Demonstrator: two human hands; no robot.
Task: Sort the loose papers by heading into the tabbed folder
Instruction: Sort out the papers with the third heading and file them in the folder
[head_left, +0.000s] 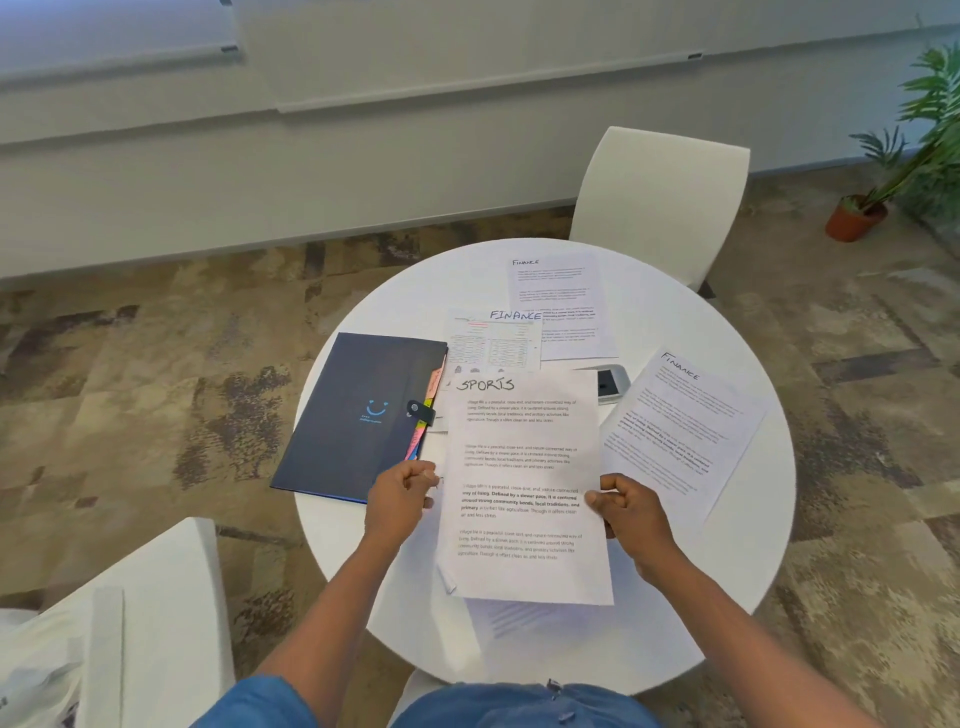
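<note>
A sheet headed SPORTS (522, 467) is held above the round white table (727, 582), with more sheets beneath it. My left hand (402, 499) pinches its left edge. My right hand (626, 506) grips its right edge, thumb on top. To the left lies the dark blue tabbed folder (358, 415), closed by a strap, its coloured tabs showing along the right side. Three sheets headed FINANCE lie further out: one at the far side (563, 291), one with tables (493, 340) in the middle, one (680, 431) at the right.
A small white device with a dark screen (610, 382) lies half hidden behind the SPORTS sheet. A white chair (662, 200) stands beyond the table and another (150, 608) at my near left. A potted plant (883, 192) stands on the carpet at far right.
</note>
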